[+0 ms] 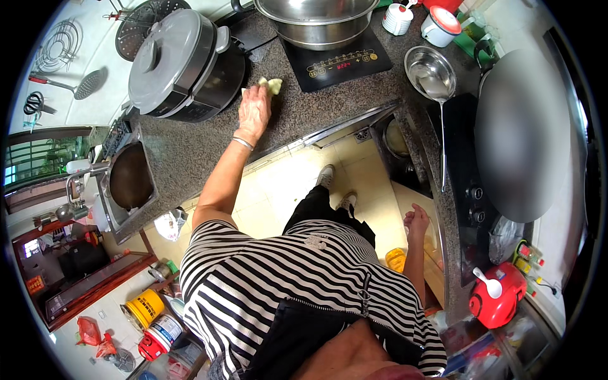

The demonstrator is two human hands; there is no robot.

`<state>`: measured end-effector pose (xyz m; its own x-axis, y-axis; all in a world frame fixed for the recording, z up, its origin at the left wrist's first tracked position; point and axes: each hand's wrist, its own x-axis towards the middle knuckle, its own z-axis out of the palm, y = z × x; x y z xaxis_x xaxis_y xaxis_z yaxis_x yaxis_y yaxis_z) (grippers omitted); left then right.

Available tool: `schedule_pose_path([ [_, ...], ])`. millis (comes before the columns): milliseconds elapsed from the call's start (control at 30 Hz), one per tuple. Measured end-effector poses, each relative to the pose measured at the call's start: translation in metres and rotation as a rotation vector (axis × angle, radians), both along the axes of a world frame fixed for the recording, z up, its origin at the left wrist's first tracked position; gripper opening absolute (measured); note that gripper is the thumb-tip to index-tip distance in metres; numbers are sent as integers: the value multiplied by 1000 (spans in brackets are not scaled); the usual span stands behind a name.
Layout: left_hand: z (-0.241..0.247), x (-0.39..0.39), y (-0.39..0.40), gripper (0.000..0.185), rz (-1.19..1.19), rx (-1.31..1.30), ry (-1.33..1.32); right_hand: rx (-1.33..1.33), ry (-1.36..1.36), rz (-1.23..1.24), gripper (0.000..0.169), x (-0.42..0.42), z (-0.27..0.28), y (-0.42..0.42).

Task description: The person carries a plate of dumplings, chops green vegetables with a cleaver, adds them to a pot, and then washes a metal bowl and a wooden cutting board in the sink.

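Note:
My left hand (254,109) presses a pale yellow-green cloth (270,86) on the speckled stone countertop (190,147); its edges stick out around my fingers. The cloth lies between a large grey-lidded electric cooker (166,61) and a black induction hob (337,61) with a lit display. On the hob stands a wide stainless steel pot (318,28). My right hand (416,219) hangs at my side, over the floor near the right-hand cabinet, fingers partly spread, holding nothing visible.
A steel bowl (430,71) with a ladle (442,137) sits at the right corner, its handle reaching towards me. Beyond are a white enamel mug (441,27) and a black gas stove (468,166). At left a sink (151,190) holds a dark wok (130,175). A red appliance (503,299) stands at lower right.

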<state>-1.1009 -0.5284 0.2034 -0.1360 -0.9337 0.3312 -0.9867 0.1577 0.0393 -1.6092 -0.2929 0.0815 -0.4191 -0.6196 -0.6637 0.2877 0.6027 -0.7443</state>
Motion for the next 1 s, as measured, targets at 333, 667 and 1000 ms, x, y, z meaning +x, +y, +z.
schedule_pose_path([
  [333,32,-129,-33,48,-135,167,285,177,68,-18,24,9,0,23],
  [667,-7,-234,-144,59,-139,362,107,137,55,-29,27,16,-1,31],
  [1000,53,-208,-22,60,-536,574,482,191,40,-13,27,19,-8,44],
])
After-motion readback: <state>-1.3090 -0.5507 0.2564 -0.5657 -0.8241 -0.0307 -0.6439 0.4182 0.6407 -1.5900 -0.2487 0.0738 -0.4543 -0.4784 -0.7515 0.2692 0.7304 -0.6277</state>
